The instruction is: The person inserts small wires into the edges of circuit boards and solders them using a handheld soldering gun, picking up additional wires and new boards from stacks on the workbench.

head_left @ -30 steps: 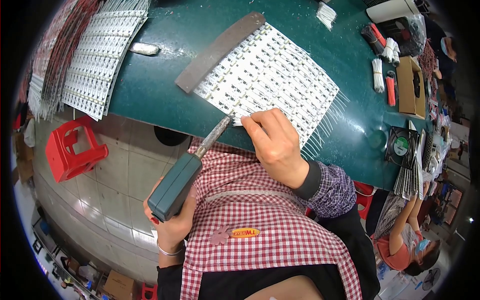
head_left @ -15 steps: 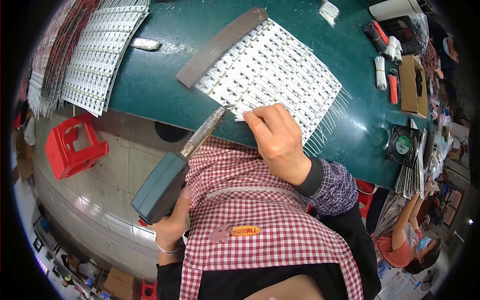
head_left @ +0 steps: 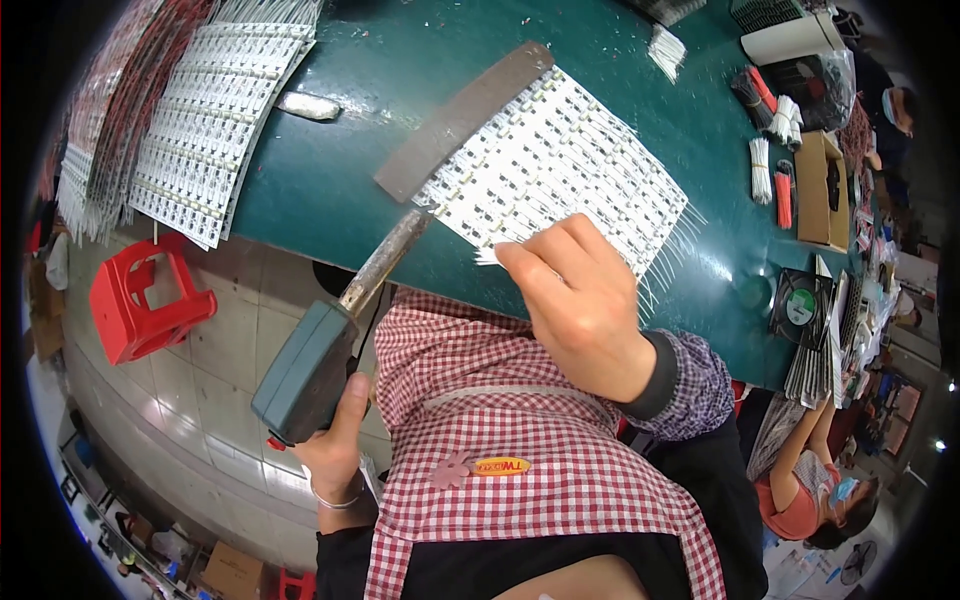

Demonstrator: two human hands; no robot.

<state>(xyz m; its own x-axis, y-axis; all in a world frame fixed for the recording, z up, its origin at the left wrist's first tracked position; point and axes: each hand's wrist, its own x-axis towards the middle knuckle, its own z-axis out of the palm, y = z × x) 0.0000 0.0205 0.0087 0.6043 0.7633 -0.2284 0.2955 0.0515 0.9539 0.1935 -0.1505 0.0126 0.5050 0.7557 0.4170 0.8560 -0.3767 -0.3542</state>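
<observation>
Electronics assembly workshop here: green work mat [head_left: 330, 190] covered w/ sheets of white LED strip boards [head_left: 560, 170], more stacked at left [head_left: 200, 110], bundles of cut wires [head_left: 762, 168], small cooling fan [head_left: 800, 308], another worker [head_left: 810, 480] seated close by.

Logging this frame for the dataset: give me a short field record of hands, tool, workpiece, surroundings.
left hand: grips the grey-green soldering gun, its metal barrel angled up toward the panel's near edge
right hand: rests on the near edge of the white strip panel, pinching thin white wires
panel: lies flat on the green table, a grey metal bar across its far edge
surroundings: stacked strip panels far left, red stool on the floor, cardboard box at right
</observation>
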